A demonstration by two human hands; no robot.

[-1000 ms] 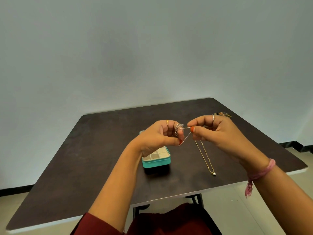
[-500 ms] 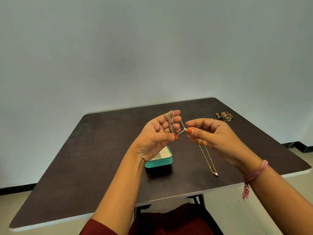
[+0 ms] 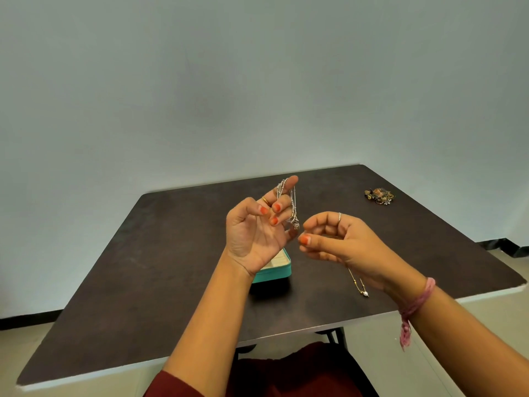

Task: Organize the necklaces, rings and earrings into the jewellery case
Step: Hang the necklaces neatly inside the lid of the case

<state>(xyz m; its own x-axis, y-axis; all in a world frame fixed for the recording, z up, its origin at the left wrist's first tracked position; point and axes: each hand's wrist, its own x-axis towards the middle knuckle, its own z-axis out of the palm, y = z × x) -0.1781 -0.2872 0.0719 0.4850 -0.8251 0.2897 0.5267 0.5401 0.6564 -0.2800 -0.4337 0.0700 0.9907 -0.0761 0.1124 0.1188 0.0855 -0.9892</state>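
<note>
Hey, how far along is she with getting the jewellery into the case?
Early on. The teal case sits open, and the part of it in view shows no jewellery inside. In hand: a silver necklace looped over the left hand; the right hand hovers beside it, seemingly holding nothing. Left: the gold necklace lying on the table and the small pile of jewellery at the far right.

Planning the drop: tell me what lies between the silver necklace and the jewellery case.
Only the left hand itself. The silver necklace is looped over its raised fingers, and palm and wrist cover much of the open teal jewellery case below. Nothing else intervenes.
</note>
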